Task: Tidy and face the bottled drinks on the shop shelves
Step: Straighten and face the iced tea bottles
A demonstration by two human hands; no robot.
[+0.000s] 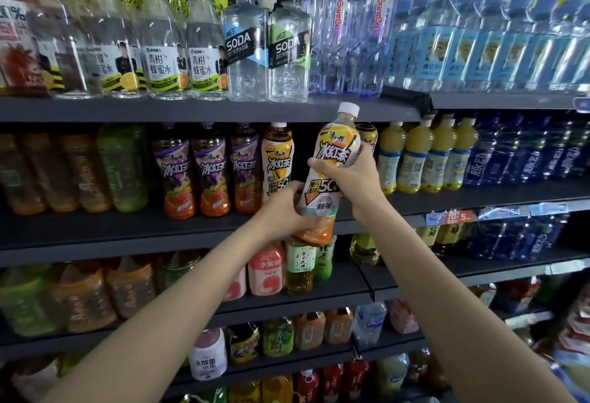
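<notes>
Left hand [289, 211]: curled round the lower part of the iced tea bottle [329, 176], fingers wrapped at its orange base.
Right hand [352, 176]: closed round the middle of the same bottle from the right, thumb laid across the label.
Iced tea bottle: held in both hands in front of the second shelf [127, 236], off the shelf board, tilted with its white cap toward the upper right; the label is turned toward the camera.
Matching bottle [277, 163]: stood upright on the second shelf just left of the held one, partly hidden by the left hand.
Purple-label tea bottles [207, 169]: three are lined up to the left of it, labels facing out.
Yellow drink bottles [427, 157]: ranged on the same shelf to the right, beside blue bottles [517, 153].
Top shelf [191, 109]: two soda bottles [268, 48] are stood above the hands, with clear water bottles at either side.
Lower shelves: mixed tea and juice bottles are seen beneath both forearms, partly covered by them.
</notes>
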